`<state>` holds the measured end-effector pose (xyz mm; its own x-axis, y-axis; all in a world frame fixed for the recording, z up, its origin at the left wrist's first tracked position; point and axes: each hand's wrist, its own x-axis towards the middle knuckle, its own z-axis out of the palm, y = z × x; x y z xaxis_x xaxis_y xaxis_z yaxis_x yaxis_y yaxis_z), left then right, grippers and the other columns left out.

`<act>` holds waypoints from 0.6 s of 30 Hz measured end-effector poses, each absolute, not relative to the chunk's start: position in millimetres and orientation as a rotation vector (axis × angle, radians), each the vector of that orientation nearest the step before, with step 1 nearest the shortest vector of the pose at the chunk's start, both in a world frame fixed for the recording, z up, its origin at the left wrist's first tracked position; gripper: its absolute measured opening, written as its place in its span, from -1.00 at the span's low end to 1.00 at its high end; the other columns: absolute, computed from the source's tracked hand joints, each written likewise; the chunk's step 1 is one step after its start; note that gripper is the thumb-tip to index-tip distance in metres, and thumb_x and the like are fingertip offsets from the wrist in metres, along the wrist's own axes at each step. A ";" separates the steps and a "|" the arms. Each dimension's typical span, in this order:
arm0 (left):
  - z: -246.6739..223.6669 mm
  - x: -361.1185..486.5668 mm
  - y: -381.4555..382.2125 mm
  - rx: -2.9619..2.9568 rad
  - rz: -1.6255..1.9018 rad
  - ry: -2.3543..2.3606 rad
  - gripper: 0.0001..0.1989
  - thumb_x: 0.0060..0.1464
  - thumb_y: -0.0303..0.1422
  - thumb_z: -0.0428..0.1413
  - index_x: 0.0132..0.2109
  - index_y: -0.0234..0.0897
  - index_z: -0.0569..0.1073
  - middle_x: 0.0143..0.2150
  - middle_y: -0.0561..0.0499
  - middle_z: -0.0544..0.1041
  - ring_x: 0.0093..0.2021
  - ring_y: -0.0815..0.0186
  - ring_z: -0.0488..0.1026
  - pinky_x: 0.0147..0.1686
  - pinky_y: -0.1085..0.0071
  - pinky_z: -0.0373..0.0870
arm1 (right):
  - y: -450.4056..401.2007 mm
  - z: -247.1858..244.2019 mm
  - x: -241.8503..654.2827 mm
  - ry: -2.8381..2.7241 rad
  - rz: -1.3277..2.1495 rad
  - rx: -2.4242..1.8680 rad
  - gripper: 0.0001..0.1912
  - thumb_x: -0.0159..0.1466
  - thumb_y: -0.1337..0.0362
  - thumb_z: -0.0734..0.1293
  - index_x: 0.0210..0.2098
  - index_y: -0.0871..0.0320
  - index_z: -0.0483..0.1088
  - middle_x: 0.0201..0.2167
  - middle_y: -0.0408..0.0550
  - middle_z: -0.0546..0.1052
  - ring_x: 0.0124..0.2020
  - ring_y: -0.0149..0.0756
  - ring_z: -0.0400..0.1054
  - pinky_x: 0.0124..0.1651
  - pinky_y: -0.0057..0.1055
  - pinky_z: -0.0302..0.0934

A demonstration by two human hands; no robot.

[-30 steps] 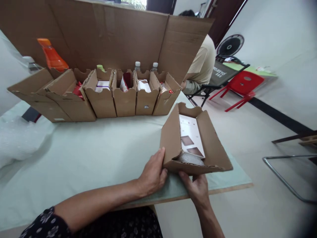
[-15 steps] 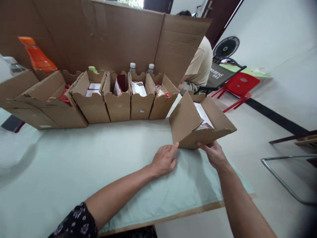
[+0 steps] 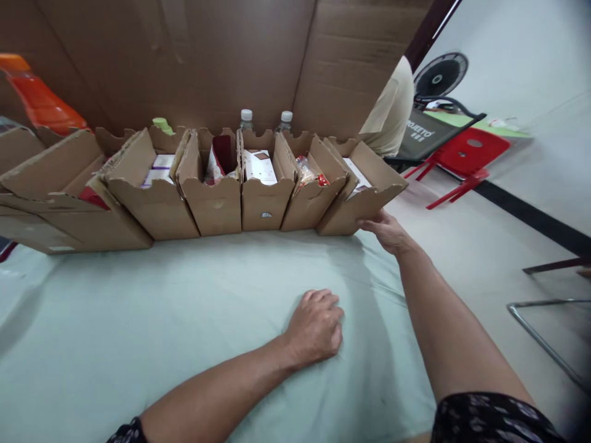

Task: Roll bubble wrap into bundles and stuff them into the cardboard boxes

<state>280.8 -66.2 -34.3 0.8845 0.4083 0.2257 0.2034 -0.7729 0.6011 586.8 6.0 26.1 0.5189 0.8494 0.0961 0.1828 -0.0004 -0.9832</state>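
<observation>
At the right end of the row stands a cardboard box [image 3: 344, 212] with an open top and a white packet [image 3: 357, 176] inside. My right hand [image 3: 385, 231] is at its lower right front corner, thumb on the front face, with the other fingers partly hidden along the side. My left hand [image 3: 316, 325] rests on the table with its fingers curled in, apart from any box, and nothing shows in it. Left of the end box, and close beside it, is another cardboard box [image 3: 307, 206] holding a clear and red packet [image 3: 310, 172].
More open cardboard boxes [image 3: 210, 209] continue the row leftward, with packets inside. Behind them rise a tall cardboard panel [image 3: 240, 61], an orange bottle [image 3: 44, 98] and two white-capped bottles [image 3: 246, 117]. A person's sleeve [image 3: 392, 111], a red chair [image 3: 475, 151] and a fan are beyond the table's right side.
The end box has moved away from me and left, from standing apart and turned to lining up beside the row. My left hand has come off it and curled; my right hand stays on it.
</observation>
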 end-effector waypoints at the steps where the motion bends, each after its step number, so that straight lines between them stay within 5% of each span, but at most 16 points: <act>1: -33.8 280.9 -66.0 2.462 0.463 0.437 -0.79 0.20 -0.42 0.09 -0.09 -0.29 0.58 0.22 -0.19 0.54 0.30 0.03 0.38 0.32 0.05 0.33 | 11.5 27.2 586.4 -0.927 0.667 -1.518 -0.37 -0.28 0.20 0.66 -0.19 0.09 0.55 -0.17 -0.06 0.67 -0.01 -0.07 0.48 0.14 -0.02 0.34; 5: -33.6 281.4 -65.4 2.458 0.479 0.440 -0.81 0.19 -0.42 0.10 -0.11 -0.30 0.59 0.21 -0.19 0.55 0.29 0.03 0.39 0.30 0.05 0.35 | 11.0 27.0 579.4 -0.914 0.601 -1.559 -0.42 -0.23 0.28 0.62 -0.18 0.10 0.54 -0.19 -0.05 0.66 -0.08 -0.11 0.50 0.05 -0.10 0.40; 11: -37.3 282.3 -64.6 2.476 0.513 0.428 -0.82 0.16 -0.43 0.11 -0.14 -0.29 0.59 0.18 -0.17 0.57 0.28 0.05 0.41 0.29 0.06 0.36 | -18.1 36.9 526.2 -0.759 -0.087 -1.557 -0.78 0.08 0.17 0.43 -0.30 0.12 0.51 -0.46 -0.14 0.55 -0.45 -0.29 0.44 -0.28 -0.26 0.44; 16: -41.9 283.0 -65.8 2.333 0.611 0.456 -0.81 0.08 -0.47 0.12 -0.17 -0.29 0.59 0.12 -0.19 0.61 0.24 0.01 0.44 0.28 0.01 0.37 | 7.3 77.7 452.8 -1.447 -0.052 -1.665 -0.40 0.21 0.23 0.35 0.25 0.09 0.40 -0.36 -0.16 0.60 -0.45 -0.30 0.43 -0.22 -0.27 0.42; 18: -45.1 285.1 -66.0 2.227 0.679 0.481 -0.81 0.02 -0.49 0.14 -0.19 -0.26 0.59 0.04 -0.16 0.64 0.16 0.01 0.50 0.24 0.01 0.41 | 30.4 92.8 438.5 -1.587 -0.054 -1.846 -0.33 0.21 0.27 0.35 0.33 0.09 0.34 -0.34 -0.13 0.61 -0.39 -0.24 0.45 -0.13 -0.23 0.39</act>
<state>285.1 -66.0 -45.1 0.7891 0.5241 0.3204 0.1290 -0.6513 0.7477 438.5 30.4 92.8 0.2512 0.8555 0.4528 0.8843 -0.0127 -0.4667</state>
